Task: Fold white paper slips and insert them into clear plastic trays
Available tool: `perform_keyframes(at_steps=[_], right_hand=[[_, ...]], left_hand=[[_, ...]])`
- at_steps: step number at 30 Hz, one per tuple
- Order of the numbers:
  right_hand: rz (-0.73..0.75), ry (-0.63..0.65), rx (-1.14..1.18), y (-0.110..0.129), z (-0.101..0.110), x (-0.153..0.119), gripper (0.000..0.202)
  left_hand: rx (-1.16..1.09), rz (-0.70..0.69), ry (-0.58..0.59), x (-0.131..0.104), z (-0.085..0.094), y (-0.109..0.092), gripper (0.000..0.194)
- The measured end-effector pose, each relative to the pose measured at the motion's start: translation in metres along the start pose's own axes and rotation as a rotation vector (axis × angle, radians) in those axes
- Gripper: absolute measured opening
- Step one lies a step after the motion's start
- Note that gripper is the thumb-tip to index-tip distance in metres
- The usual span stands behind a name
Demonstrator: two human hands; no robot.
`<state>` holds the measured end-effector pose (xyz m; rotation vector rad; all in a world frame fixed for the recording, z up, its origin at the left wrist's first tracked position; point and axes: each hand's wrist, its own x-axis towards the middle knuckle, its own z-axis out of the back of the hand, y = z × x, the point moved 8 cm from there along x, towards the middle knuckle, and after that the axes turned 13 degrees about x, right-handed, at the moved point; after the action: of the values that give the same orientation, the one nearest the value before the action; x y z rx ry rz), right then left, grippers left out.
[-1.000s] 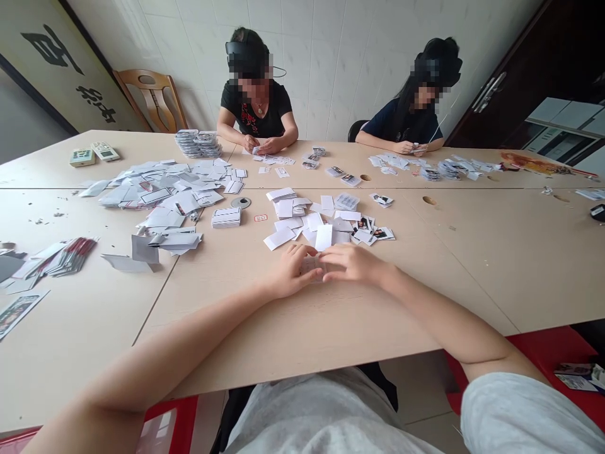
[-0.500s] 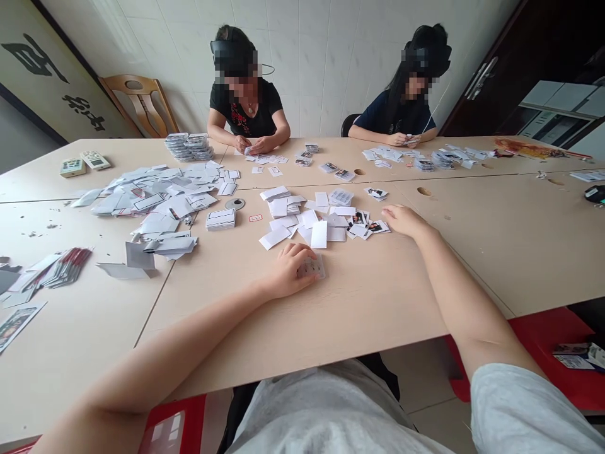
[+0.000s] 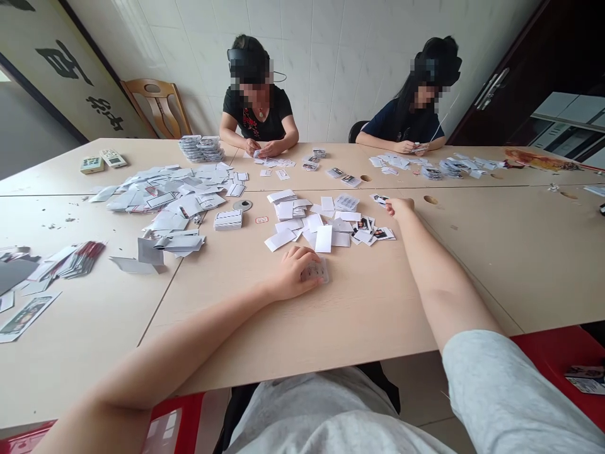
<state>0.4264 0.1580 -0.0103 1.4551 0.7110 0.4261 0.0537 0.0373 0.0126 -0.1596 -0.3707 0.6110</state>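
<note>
My left hand [image 3: 297, 273] rests on the table with its fingers curled round a small clear plastic case [image 3: 319, 270], which it partly covers. What the case contains is too small to make out. My right hand [image 3: 401, 209] reaches out to the far right of the card pile, its fingertips closed on the edge of a small photo card [image 3: 379, 199]. Between and beyond my hands lies a loose heap of white cards [image 3: 324, 238]. Several picture cards [image 3: 384, 234] lie at its right end, and another clear case [image 3: 346, 202] sits at its back.
A large heap of white paper pieces [image 3: 163, 192] spreads on the left, near a neat white stack [image 3: 228, 219] and a tape roll [image 3: 242, 205]. Across the table [image 3: 265, 340], two people [image 3: 258, 107] handle small papers. Red-edged packets [image 3: 85, 260] lie far left.
My right hand has moved away from me, from beside the picture cards to the small photo card, and its fingers have closed there. My left hand stays on the case. The view has shifted slightly.
</note>
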Motion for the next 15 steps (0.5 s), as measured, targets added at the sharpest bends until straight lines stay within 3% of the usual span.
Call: perform_keyframes(at_steps=[4, 8, 11, 13, 15], right_hand=[[-0.079, 0.027, 0.164, 0.008, -0.004, -0.006, 0.012], [-0.083, 0.164, 0.313, 0.022, -0.01, -0.037, 0.008], [-0.087, 0.325, 0.373, 0.024, -0.017, -0.083, 0.01], [-0.053, 0.549, 0.404, 0.023, -0.029, -0.127, 0.019], [-0.001, 0.663, 0.332, 0.014, -0.035, -0.17, 0.023]], left_hand=[[-0.014, -0.014, -0.008, 0.0, 0.001, -0.002, 0.037], [-0.033, -0.005, -0.028, 0.001, 0.002, -0.002, 0.037], [-0.041, 0.019, -0.117, 0.0, 0.011, -0.003, 0.033], [-0.039, 0.033, -0.219, -0.002, 0.021, -0.004, 0.03], [-0.023, 0.024, -0.325, -0.006, 0.031, -0.007, 0.029]])
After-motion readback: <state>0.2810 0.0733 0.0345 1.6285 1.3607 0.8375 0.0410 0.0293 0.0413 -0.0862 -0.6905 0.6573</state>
